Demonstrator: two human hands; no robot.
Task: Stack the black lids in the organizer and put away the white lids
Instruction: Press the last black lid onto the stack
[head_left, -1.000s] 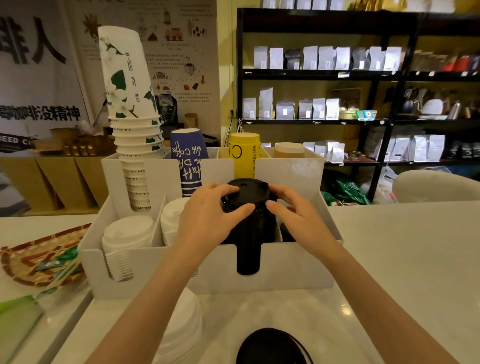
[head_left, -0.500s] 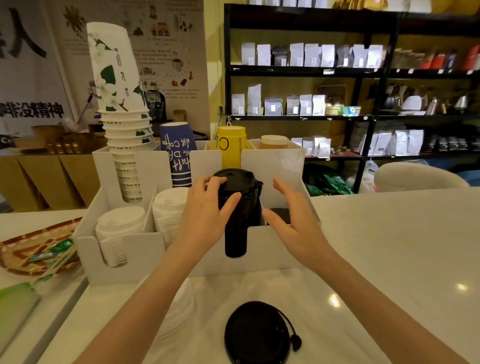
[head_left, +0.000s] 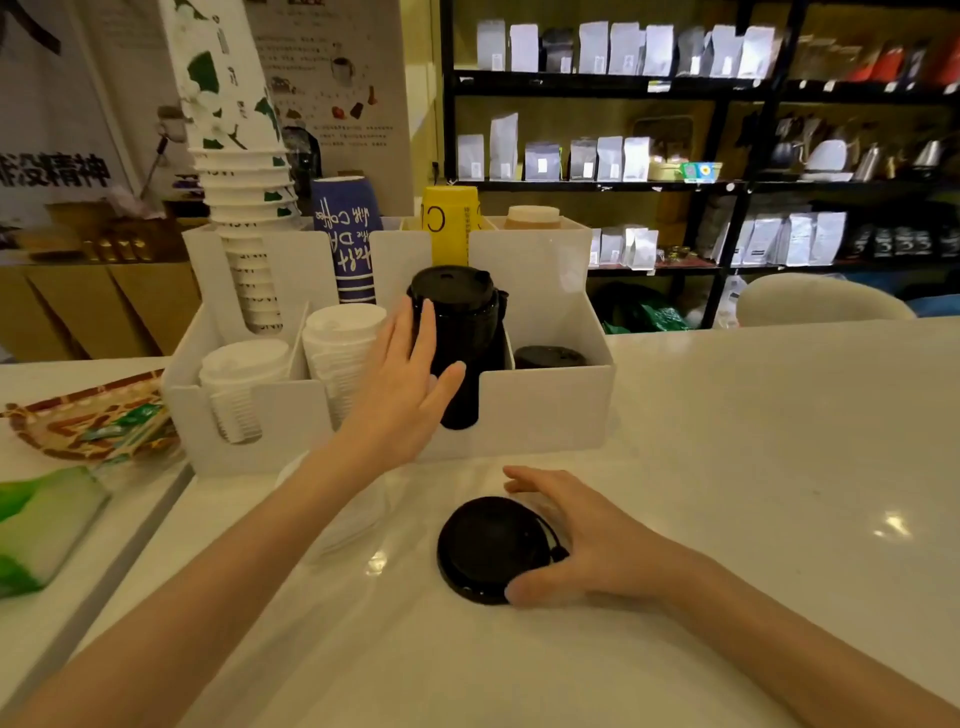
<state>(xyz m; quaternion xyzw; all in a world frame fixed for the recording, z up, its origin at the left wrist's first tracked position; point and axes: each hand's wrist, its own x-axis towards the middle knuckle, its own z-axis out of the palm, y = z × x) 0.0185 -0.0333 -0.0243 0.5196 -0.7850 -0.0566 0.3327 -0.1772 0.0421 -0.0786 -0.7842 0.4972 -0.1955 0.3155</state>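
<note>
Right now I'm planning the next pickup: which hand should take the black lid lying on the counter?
Right. The right hand already curls around the loose black lid, while the left hand is up by the lid stack in the organizer.

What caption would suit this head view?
Left hand steadies the black lid stack in the organizer; right hand reaches a loose black lid.

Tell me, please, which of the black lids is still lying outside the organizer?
The single black lid flat on the counter, under the right hand. The tall black stack and the short one sit inside the organizer.
</note>
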